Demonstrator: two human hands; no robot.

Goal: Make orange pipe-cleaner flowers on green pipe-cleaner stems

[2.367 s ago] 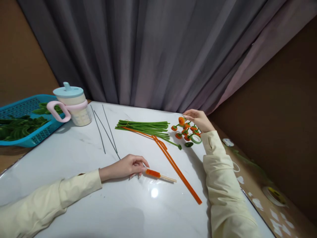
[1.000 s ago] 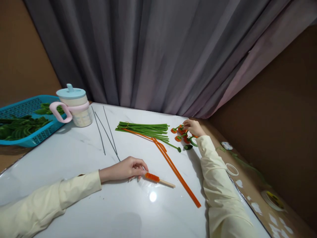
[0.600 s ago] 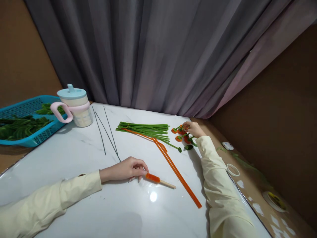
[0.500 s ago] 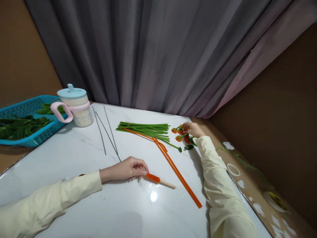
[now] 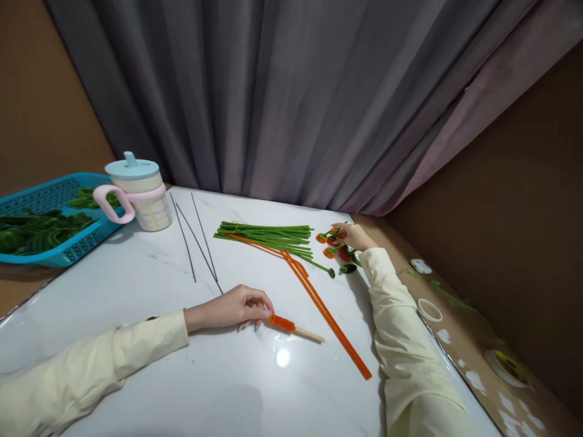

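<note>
My left hand (image 5: 239, 306) is closed on the end of a wooden stick (image 5: 310, 334) that has an orange pipe cleaner (image 5: 281, 322) wound around it in a tight coil. Farther off to the right, my right hand (image 5: 353, 235) reaches down into a small cluster of orange pipe-cleaner flowers (image 5: 329, 252) with green tops. Its fingertips are pinched at one of the flowers, partly covering it. Long loose orange pipe cleaners (image 5: 334, 325) lie between the two hands. A bundle of green pipe cleaners (image 5: 268, 233) rests behind them.
Three thin dark wires (image 5: 184, 243) lie left of the bundle. A lidded cup with a pink handle (image 5: 152, 203) stands beside a blue basket (image 5: 68, 258) of green pieces. Rolls of tape (image 5: 429, 311) and white scraps lie beyond the table's right edge. A grey curtain (image 5: 273, 103) hangs behind.
Almost nothing differs. The fingers of my right hand have shifted slightly among the orange flowers; my left hand keeps its hold on the wrapped stick.
</note>
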